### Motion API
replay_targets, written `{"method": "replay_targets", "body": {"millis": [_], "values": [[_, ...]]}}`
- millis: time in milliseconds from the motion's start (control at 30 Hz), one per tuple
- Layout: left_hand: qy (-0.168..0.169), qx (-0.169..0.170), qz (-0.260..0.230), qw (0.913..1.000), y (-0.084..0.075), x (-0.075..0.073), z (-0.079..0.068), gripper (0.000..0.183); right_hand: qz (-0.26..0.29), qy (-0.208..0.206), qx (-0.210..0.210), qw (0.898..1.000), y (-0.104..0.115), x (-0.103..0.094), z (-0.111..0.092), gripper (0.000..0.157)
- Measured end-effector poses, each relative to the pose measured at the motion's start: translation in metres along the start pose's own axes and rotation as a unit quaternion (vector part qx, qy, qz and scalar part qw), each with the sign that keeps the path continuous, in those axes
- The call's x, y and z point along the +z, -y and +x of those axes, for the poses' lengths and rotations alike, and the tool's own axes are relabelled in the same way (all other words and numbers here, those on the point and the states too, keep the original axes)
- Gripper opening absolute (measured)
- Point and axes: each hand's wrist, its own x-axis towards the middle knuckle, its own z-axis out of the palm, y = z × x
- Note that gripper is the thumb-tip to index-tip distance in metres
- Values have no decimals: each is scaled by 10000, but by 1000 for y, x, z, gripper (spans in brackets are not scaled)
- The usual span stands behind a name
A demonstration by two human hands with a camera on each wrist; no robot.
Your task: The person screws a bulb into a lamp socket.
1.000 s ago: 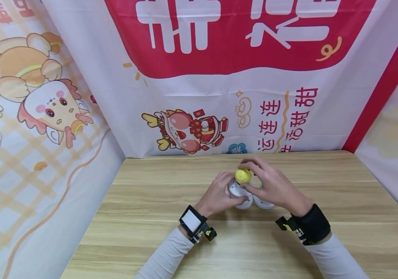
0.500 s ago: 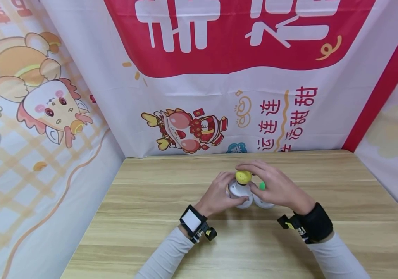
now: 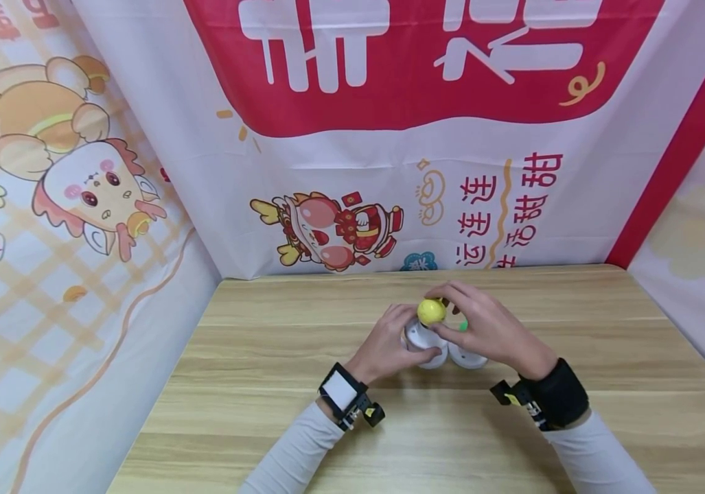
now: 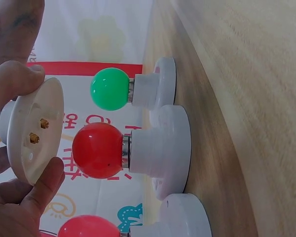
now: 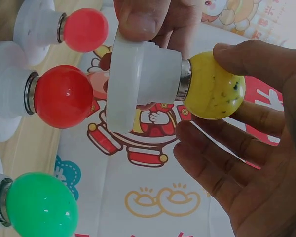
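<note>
My left hand [image 3: 383, 346] holds a white lamp holder [image 5: 126, 89] by its round base, above the table. Two brass screws show on the hollow underside of this holder in the left wrist view. A yellow light bulb [image 5: 214, 89] sits in the holder's socket, with a band of its metal cap in sight. My right hand [image 3: 488, 333] pinches the bulb between thumb and fingers; in the right wrist view the thumb lies on the glass and the lower fingers spread beneath it. Below stand lamp holders with a red bulb [image 4: 98, 150] and a green bulb [image 4: 110, 89].
Another red bulb [image 4: 89, 227] stands in its own white holder [image 4: 185, 217], in line with the others on the wooden table [image 3: 253, 412]. A printed cloth [image 3: 327, 158] hangs along the table's back edge, and more cloth covers the sides.
The fingers and thumb of my right hand have shifted round the yellow bulb and back, the thumb returning to its lower edge. My left hand keeps its place on the holder.
</note>
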Motion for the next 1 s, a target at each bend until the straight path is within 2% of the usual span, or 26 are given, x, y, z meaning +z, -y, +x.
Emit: {"method": "replay_targets", "body": {"millis": [200, 400, 467, 667, 833, 1000], "values": [[50, -3, -22, 10000, 0, 1, 0, 72, 4, 53, 148, 9999, -1, 0, 0, 45], [74, -66, 48, 9999, 0, 0, -1, 73, -11, 197, 128, 9997, 0, -1, -2, 69], [64, -79, 57, 9999, -1, 0, -1, 72, 54, 281, 31, 9996, 0, -2, -2, 72], [60, -82, 53, 9999, 0, -1, -1, 73, 395, 372, -320, 9980, -1, -3, -2, 65], [53, -91, 36, 9999, 0, -1, -2, 75, 569, 292, -315, 9975, -2, -2, -3, 57], [40, -70, -14, 10000, 0, -1, -2, 75, 467, 248, -213, 9984, -3, -1, -2, 52]]}}
